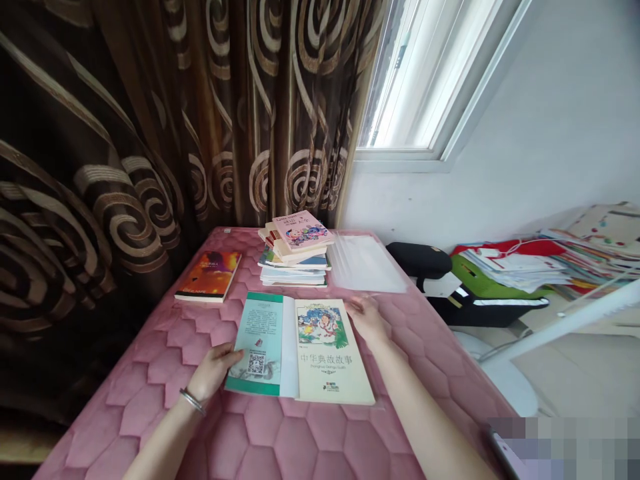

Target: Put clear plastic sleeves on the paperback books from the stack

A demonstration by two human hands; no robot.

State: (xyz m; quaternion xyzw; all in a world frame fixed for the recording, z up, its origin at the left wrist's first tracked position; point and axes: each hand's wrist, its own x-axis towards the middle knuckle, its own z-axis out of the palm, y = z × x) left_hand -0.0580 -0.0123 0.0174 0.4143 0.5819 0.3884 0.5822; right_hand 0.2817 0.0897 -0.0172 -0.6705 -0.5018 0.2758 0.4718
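Note:
An open book (300,350) lies cover-up on the pink quilted table (280,433), its green back cover to the left and its cream front cover to the right. My left hand (215,370) rests at the book's left edge, with the thumb on the green cover near a QR code. A metal bangle circles that wrist. My right hand (367,319) lies flat by the upper right corner of the cream cover, fingers stretched out. Under and beside that hand is a thin clear plastic sheet (367,267).
A stack of books (296,250) stands at the table's far side, a pink one on top. An orange-red book (209,275) lies far left. A brown patterned curtain hangs behind. To the right are a black and green bag (460,280) and piles of papers (550,260).

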